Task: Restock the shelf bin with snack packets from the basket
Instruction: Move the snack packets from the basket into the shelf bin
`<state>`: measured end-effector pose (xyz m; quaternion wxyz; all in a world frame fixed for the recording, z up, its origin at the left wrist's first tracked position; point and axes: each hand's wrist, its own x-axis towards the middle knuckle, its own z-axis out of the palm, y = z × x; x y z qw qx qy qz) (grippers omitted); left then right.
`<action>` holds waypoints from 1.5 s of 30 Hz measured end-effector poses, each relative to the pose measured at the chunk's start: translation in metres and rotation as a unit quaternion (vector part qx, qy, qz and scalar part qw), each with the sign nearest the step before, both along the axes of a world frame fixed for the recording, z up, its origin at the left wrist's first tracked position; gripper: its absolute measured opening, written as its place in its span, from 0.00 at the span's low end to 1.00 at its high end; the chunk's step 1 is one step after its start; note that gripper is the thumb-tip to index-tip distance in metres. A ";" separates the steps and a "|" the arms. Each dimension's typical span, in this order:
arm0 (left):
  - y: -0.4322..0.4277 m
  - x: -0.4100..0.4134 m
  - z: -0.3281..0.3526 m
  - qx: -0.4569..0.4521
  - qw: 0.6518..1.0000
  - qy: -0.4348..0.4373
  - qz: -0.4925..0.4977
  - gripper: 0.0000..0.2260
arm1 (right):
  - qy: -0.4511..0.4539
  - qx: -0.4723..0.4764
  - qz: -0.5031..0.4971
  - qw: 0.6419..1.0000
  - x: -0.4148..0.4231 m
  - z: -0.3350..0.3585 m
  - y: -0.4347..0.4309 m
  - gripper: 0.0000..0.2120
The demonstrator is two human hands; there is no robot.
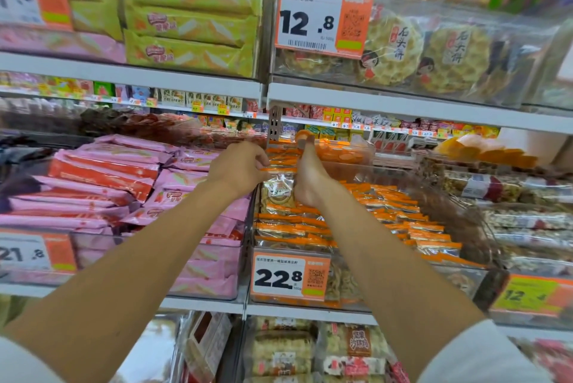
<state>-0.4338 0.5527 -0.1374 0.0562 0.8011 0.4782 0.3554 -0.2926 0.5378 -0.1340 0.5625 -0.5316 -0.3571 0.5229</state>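
Note:
A clear shelf bin (462, 280) in the middle of the head view holds several orange-edged clear snack packets (400, 221). Both my hands reach over its far left part. My left hand (240, 167) and my right hand (310, 178) together hold one snack packet (277, 193) by its sides, just above the stacked ones. The left fingers curl round its top left edge; the right hand grips its right side with the thumb pointing up. The basket is not in view.
A bin of pink wafer packs (117, 184) sits to the left, nut bars (511, 196) to the right. A shelf (403, 103) with round rice crackers hangs close above. Price tags (290, 277) front the bins. More snacks fill the shelf below.

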 end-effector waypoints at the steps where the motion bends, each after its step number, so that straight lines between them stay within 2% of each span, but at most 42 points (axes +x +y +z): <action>1: 0.000 0.000 -0.001 0.003 1.000 0.003 0.002 0.07 | 0.004 0.002 0.003 1.000 -0.003 0.000 0.000 0.44; 4: 0.000 0.002 -0.001 0.007 1.000 0.009 0.000 0.07 | 0.009 0.012 0.003 1.000 0.004 -0.004 0.000 0.49; 5: -0.001 0.002 -0.001 0.006 1.000 0.011 -0.001 0.07 | -0.003 0.027 -0.006 1.000 0.010 -0.005 -0.002 0.47; 6: 0.000 0.003 0.000 0.008 1.000 0.012 0.000 0.07 | -0.036 0.043 -0.026 0.998 0.017 -0.004 -0.008 0.42; 8: 0.000 0.003 0.000 0.011 1.000 0.011 0.005 0.06 | -0.165 0.056 -0.030 0.984 0.032 -0.003 -0.020 0.29; 10: -0.001 0.004 -0.001 0.011 1.000 0.010 0.012 0.06 | -0.293 0.063 0.000 0.954 0.040 -0.004 -0.032 0.12; 11: -0.002 0.004 -0.001 0.011 1.000 0.012 0.015 0.05 | -0.341 0.065 0.010 0.938 0.042 -0.007 -0.036 0.08; 13: -0.005 0.005 -0.001 0.012 1.000 0.014 0.019 0.05 | -0.399 0.056 0.017 0.915 0.039 -0.013 -0.037 0.15; 17: -0.018 0.006 0.002 0.050 0.998 0.016 0.024 0.10 | -0.436 0.075 0.019 0.897 0.038 -0.011 -0.040 0.15; 19: -0.030 0.007 0.007 0.030 0.999 0.015 -0.036 0.10 | -0.465 0.083 0.059 0.879 0.054 0.002 -0.057 0.12; 21: -0.047 0.008 0.008 -0.056 0.988 0.007 -0.142 0.09 | -0.501 0.084 0.138 0.850 0.077 0.014 -0.083 0.07; 24: -0.070 0.014 0.003 -0.136 0.964 0.038 -0.225 0.11 | -0.523 0.038 0.235 0.818 0.109 0.013 -0.118 0.08; 28: -0.083 0.029 -0.007 -0.109 0.958 0.111 -0.240 0.07 | -0.550 0.042 0.238 0.799 0.118 -0.010 -0.130 0.04; 33: -0.085 0.028 -0.007 -0.132 0.958 0.101 -0.234 0.06 | -0.488 0.048 0.237 0.839 0.117 -0.011 -0.132 0.09; 37: -0.083 0.030 -0.009 -0.122 0.962 0.110 -0.220 0.04 | -0.504 0.057 0.258 0.822 0.114 -0.010 -0.131 0.08; 42: -0.076 0.039 -0.012 -0.109 0.964 0.138 -0.201 0.05 | -0.529 0.090 0.209 0.817 0.110 -0.023 -0.122 0.05; 45: -0.076 0.039 -0.012 -0.109 0.965 0.112 -0.209 0.05 | -0.530 0.084 0.206 0.818 0.108 -0.025 -0.119 0.06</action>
